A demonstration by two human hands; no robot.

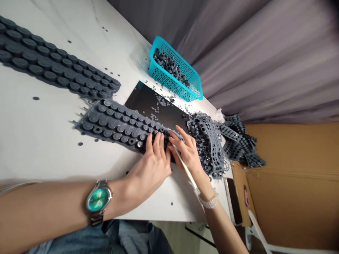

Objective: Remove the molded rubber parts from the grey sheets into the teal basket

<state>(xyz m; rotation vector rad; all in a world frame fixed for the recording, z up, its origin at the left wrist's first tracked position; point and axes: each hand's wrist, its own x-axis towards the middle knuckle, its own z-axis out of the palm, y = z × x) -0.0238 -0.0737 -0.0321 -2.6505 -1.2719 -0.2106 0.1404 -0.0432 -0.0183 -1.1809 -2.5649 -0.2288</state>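
Head view: studded strip (pixel 120 127) lies on the counter (pixel 53 141), left hand (pixel 155 160) and right hand (pixel 189 155) touching one end; cannot tell whether either grip pinches it; likely light, bendy, best held along its edges

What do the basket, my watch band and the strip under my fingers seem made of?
Basket: probably molded plastic, slightly glossy, with a pierced lattice. Watch band: likely polished metal, its links silvery and reflective. Strip: perhaps rubber or plastic, mostly dull gray with raised round studs; which is unclear.
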